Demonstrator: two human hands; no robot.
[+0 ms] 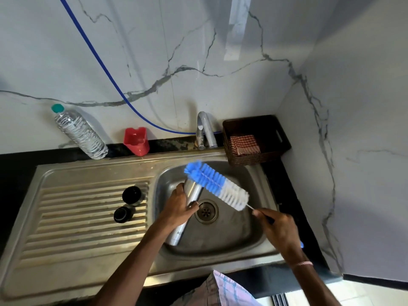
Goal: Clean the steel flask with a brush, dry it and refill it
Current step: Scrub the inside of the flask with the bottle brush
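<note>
The person's left hand (178, 206) has its grip clamped round the middle of the steel flask (193, 191), fingers curled over the body and the thumb on the near side. The flask hangs tilted over the basin of the steel sink (242, 237), with its lower end near the basin's front wall and its upper end pointing away, beside the drain (206, 210).

The right hand (278, 230) has its grip closed on the dark handle of a bottle brush (218, 184). The thin wire shaft runs up and to the left from the fingertips. The bristle head, white near the shaft and blue toward the tip, lies outside the flask and crosses just over its upper end. Whether the bristles touch the steel cannot be told.

On the ribbed drainboard to the left stand two black caps (131, 195), close together. Along the back of the black desk (13, 166) are a plastic water bottle (79, 133) with a teal cap, a red holder (135, 141), the tap (204, 131) and a dark woven basket (273, 151) holding a checked cloth (245, 144). A blue hose (99, 62) runs down the marble wall to the tap.
</note>
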